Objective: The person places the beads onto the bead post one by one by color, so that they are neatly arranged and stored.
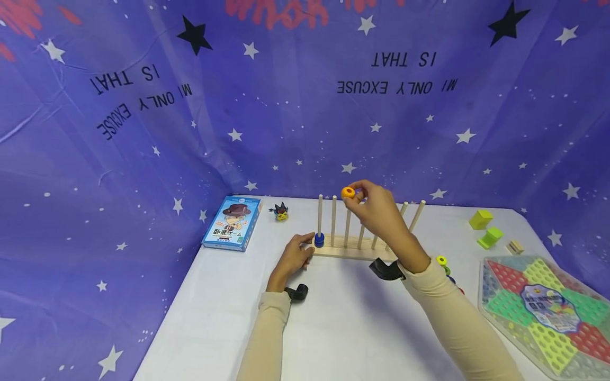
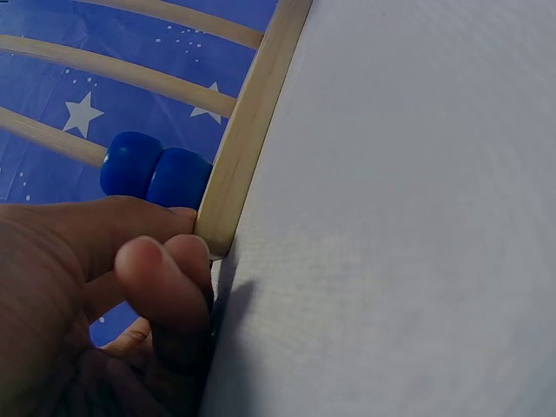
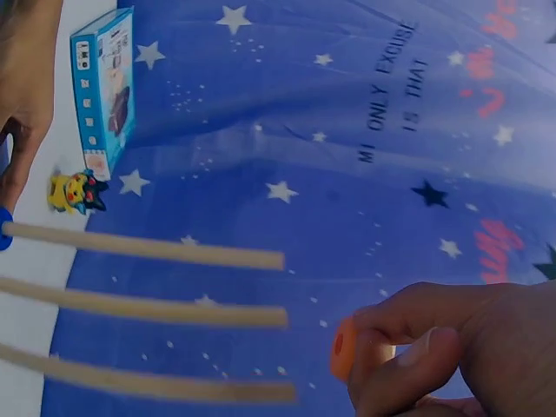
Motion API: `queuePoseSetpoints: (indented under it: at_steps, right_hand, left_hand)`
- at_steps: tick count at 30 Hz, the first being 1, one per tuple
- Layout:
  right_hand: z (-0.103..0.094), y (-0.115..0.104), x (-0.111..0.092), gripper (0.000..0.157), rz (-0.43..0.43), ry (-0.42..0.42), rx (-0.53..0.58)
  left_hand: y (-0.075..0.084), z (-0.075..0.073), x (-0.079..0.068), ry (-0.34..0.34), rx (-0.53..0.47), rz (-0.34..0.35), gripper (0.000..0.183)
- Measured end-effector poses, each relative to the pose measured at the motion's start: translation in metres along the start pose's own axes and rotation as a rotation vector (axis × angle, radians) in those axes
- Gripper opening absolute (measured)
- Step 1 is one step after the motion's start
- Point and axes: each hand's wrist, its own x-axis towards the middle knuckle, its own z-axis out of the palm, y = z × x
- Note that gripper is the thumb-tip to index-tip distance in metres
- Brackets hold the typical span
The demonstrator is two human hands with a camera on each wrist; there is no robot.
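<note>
A wooden peg stand (image 1: 352,254) with a row of upright pegs sits on the table. Two blue beads (image 2: 178,176) are stacked at the foot of its leftmost peg. My left hand (image 1: 292,256) grips the left end of the stand's base, fingertips right beside those beads. Raised above the stand, my right hand (image 1: 378,211) pinches an orange bead (image 3: 346,349) between thumb and fingers. In the head view that bead overlaps the top of the third peg from the left. The right hand and forearm hide parts of the pegs on the right.
At the back left lie a blue game box (image 1: 233,222) and a small yellow-and-black figurine (image 1: 281,212). On the right are green blocks (image 1: 481,219), a small striped block (image 1: 515,247) and a Chinese checkers board (image 1: 510,301). Several coloured beads (image 1: 442,260) lie partly behind my right sleeve.
</note>
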Motion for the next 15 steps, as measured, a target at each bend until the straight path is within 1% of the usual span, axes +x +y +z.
queuePoseSetpoints:
  at_steps: [4,7,11,15]
  right_hand:
    - [0.015,-0.004,0.013,0.037,-0.008,-0.03,-0.014]
    - [0.022,-0.006,0.019,0.037,-0.01,-0.034,-0.027]
    - [0.027,-0.007,0.023,0.037,-0.001,-0.036,-0.041]
    - [0.03,-0.006,0.023,0.036,0.006,-0.031,-0.056]
  left_hand:
    - [-0.003,0.001,0.0,-0.004,0.003,0.01,0.05]
    - [-0.006,0.002,0.001,-0.003,0.012,0.024,0.05]
    - [-0.006,0.001,0.002,-0.005,0.012,0.031,0.049]
    - [-0.003,-0.001,0.001,-0.003,0.024,0.025,0.049]
